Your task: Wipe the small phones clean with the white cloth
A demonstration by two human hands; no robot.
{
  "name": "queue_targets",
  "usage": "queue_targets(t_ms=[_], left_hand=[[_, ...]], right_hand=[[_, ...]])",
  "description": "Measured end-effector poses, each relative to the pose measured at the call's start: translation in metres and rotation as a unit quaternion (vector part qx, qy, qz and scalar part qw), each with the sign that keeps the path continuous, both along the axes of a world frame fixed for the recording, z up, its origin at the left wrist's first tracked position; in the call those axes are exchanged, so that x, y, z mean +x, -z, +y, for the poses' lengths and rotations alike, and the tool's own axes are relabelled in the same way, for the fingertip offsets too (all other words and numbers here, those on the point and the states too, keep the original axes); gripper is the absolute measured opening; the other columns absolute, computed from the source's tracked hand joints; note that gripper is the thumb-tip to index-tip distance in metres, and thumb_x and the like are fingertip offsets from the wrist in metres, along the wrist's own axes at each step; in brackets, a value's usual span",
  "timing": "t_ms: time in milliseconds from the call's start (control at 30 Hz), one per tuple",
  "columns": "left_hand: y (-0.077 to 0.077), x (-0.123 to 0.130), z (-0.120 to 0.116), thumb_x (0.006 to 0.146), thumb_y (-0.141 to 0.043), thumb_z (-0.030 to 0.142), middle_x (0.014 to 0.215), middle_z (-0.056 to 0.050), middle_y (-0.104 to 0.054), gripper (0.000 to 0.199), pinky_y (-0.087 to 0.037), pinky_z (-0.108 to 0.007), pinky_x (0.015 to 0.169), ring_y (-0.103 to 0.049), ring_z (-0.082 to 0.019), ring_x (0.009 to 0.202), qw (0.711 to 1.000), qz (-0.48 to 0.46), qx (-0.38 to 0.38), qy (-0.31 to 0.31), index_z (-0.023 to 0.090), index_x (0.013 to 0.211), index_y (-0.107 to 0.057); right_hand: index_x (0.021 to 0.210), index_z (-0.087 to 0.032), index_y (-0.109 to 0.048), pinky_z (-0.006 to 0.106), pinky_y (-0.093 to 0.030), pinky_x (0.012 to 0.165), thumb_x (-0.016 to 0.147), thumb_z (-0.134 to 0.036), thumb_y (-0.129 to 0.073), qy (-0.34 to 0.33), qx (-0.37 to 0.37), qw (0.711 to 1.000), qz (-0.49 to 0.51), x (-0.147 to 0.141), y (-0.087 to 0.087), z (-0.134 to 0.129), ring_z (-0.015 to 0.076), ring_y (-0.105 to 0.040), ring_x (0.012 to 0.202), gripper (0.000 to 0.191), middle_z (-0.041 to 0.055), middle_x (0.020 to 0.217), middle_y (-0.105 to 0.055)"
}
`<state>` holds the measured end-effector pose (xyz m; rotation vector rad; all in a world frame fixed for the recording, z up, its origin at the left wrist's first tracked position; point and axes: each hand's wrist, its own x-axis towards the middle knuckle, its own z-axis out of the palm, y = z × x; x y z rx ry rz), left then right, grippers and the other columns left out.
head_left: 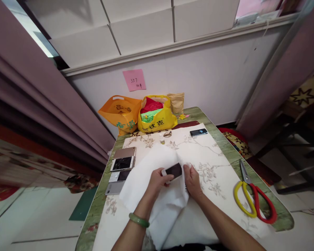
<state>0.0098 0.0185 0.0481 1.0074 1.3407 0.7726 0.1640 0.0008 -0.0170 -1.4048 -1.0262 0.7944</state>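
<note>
A small white phone with a dark screen [174,170] is in my left hand [158,182], thumb over its lower left end. My right hand [192,179] is closed on the edge of a white cloth [143,177], just right of the phone. The cloth spreads under both hands and hangs toward my lap. Left of it, several phones lie in a column: a rose-gold one [125,152], a white one with a black screen [122,164], one with a keypad [115,176] and a silver-grey one [114,188].
Large scissors with yellow and red handles [256,204] lie at the right edge of the table [279,212]. A black phone [199,132] lies at the back right. Orange [122,111] and yellow [159,120] bags and a brown pouch [177,103] stand by the wall.
</note>
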Motion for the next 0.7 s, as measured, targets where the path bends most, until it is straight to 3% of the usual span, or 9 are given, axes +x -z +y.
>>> queue_targets(t_ms=[100,167,333,567,700], left_hand=[[-0.002,0.003,0.005,0.061,-0.076,0.040,0.067,0.000,-0.061,0.037,-0.046,-0.022,0.050,-0.053,-0.009,0.051,0.987,-0.049,0.057,-0.140,0.013,0.081,-0.060],[-0.003,0.008,0.005,0.065,-0.074,0.043,0.073,-0.001,-0.063,0.039,-0.048,-0.023,0.054,-0.056,-0.010,0.056,0.981,-0.063,0.093,-0.161,0.014,0.086,-0.059],[0.000,0.015,0.003,0.073,-0.068,0.041,0.065,0.003,-0.061,0.039,-0.049,-0.026,0.056,-0.058,-0.012,0.054,0.991,-0.062,0.113,-0.044,0.018,0.099,-0.049],[-0.004,0.001,0.010,0.077,-0.062,0.037,0.052,0.008,-0.051,0.035,-0.041,-0.022,0.046,-0.051,-0.011,0.044,0.987,-0.012,0.104,0.120,0.018,0.102,-0.048],[-0.013,-0.008,0.015,0.076,-0.060,0.033,0.054,0.007,-0.053,0.031,-0.040,-0.022,0.048,-0.052,-0.012,0.046,0.977,0.060,0.120,0.168,0.019,0.103,-0.051]], right_hand=[[0.075,-0.020,-0.047,0.026,-0.037,0.057,0.091,-0.049,-0.044,-0.041,0.000,0.999,-0.024,-0.001,-0.001,-0.001,0.0135,-0.044,0.059,0.033,-0.0035,0.063,-0.049],[0.077,-0.020,-0.049,0.026,-0.038,0.057,0.091,-0.047,-0.045,-0.070,0.004,0.997,-0.038,-0.002,-0.002,-0.001,0.0136,-0.045,0.059,0.031,-0.0025,0.064,-0.053],[0.075,-0.020,-0.049,0.027,-0.039,0.059,0.091,-0.048,-0.044,-0.061,0.005,0.998,-0.029,-0.001,-0.004,-0.003,0.0149,-0.048,0.061,0.033,-0.0011,0.065,-0.054],[0.075,-0.021,-0.046,0.026,-0.039,0.058,0.093,-0.052,-0.039,-0.049,0.003,0.999,-0.004,0.001,-0.004,-0.003,0.0138,-0.043,0.058,0.037,-0.0039,0.062,-0.046],[0.075,-0.021,-0.047,0.026,-0.039,0.059,0.095,-0.050,-0.036,-0.105,0.019,0.994,-0.036,-0.001,-0.007,-0.002,0.0141,-0.046,0.058,0.037,-0.0031,0.062,-0.050]])
